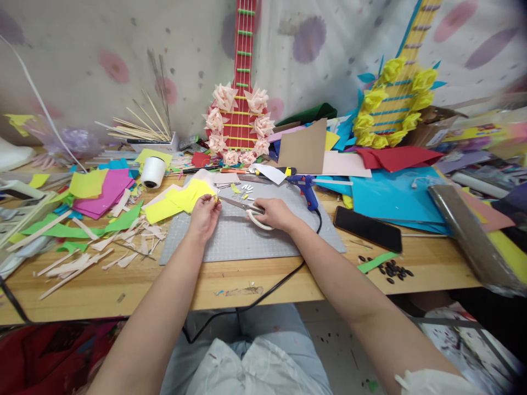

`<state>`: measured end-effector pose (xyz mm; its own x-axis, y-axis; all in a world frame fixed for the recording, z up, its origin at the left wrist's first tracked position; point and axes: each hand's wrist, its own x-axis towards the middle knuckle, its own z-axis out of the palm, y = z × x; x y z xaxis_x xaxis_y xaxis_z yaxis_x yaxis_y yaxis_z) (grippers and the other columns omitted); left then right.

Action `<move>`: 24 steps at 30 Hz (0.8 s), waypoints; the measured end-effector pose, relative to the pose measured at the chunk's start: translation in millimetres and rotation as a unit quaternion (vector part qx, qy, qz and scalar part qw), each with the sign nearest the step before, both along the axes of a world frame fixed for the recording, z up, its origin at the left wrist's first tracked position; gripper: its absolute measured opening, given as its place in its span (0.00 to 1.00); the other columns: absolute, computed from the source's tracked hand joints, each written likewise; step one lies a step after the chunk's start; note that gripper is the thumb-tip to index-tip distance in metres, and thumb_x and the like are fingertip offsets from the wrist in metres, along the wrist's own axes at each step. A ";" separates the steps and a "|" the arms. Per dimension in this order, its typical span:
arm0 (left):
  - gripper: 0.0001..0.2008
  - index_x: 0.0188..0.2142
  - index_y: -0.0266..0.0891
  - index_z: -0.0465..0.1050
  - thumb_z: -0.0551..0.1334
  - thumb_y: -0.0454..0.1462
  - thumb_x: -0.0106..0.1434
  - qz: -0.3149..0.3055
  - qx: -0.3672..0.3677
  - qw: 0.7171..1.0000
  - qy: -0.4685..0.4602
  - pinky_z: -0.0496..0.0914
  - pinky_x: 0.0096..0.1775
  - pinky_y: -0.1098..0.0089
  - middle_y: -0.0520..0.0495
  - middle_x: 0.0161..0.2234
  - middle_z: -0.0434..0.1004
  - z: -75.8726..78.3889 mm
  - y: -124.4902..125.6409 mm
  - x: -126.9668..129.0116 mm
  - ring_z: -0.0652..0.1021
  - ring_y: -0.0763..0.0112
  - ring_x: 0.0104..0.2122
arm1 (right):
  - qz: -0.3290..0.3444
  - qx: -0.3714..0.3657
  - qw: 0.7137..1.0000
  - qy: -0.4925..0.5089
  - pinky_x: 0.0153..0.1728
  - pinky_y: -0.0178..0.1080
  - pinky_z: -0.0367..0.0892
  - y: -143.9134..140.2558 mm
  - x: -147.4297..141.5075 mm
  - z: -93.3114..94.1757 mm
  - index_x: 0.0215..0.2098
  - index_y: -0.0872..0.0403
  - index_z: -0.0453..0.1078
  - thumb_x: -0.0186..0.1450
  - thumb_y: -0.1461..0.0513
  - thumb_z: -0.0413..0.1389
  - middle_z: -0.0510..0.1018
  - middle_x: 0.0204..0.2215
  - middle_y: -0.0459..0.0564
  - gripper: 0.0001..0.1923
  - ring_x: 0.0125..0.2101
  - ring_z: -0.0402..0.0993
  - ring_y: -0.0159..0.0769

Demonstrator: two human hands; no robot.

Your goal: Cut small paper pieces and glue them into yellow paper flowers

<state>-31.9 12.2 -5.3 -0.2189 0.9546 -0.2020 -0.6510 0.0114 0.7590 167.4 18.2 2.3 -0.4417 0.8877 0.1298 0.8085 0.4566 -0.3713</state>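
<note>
My right hand [276,214] is closed around the handles of a pair of scissors [236,203] with white grips. The blades point left, toward my left hand [205,218]. In a pinch, my left fingers hold a small yellow piece [216,199] by the blade tips; its exact shape is too small to make out. Bright yellow sheets [177,202] lie just behind and left of that hand. Both hands are above a grey cutting mat [247,241], where small white bits [247,189] are scattered.
A blue glue gun [305,189] stands right of my hands, its black cable crossing the mat's edge. A phone [368,229] and black beads [393,270] lie farther right. Paper scraps [135,241] cover the left side. A red paper guitar [242,123] leans at the back.
</note>
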 end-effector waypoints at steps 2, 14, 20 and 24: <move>0.09 0.29 0.37 0.62 0.60 0.25 0.52 -0.001 0.000 1.000 0.000 0.65 0.30 0.80 0.54 0.24 0.68 0.1 -0.1 0.0 0.71 0.82 0.25 | 0.002 0.002 1.000 0.001 0.25 0.32 0.48 0.4 0.4 -0.5 0.31 0.53 0.69 0.55 0.44 0.52 0.76 0.27 0.47 0.21 0.26 0.66 0.31; 0.10 0.28 0.38 0.61 0.62 0.26 0.51 -0.004 0.006 1.000 0.008 0.66 0.30 0.80 0.54 0.25 0.68 -2.4 0.4 -0.1 0.71 0.83 0.24 | 0.004 0.003 1.000 -0.007 0.24 0.32 0.48 1.4 1.2 -0.3 0.30 0.52 0.69 0.55 0.44 0.52 0.76 0.27 0.47 0.21 0.26 0.65 0.31; 0.10 0.28 0.38 0.61 0.61 0.25 0.52 -0.017 0.005 1.000 -0.003 0.65 0.28 0.81 0.54 0.24 0.68 -2.6 0.8 -1.1 0.71 0.83 0.24 | -0.001 0.005 1.000 -0.007 0.24 0.32 0.47 1.8 1.4 0.9 0.30 0.53 0.69 0.55 0.45 0.52 0.75 0.26 0.47 0.20 0.25 0.65 0.31; 0.11 0.29 0.38 0.61 0.62 0.26 0.51 -0.023 0.004 1.000 -0.005 0.65 0.28 0.81 0.53 0.24 0.69 -3.4 1.2 -1.5 0.71 0.82 0.24 | 0.001 0.005 1.000 -0.003 0.24 0.32 0.47 2.0 1.0 0.4 0.30 0.53 0.69 0.56 0.46 0.52 0.75 0.26 0.47 0.19 0.24 0.64 0.30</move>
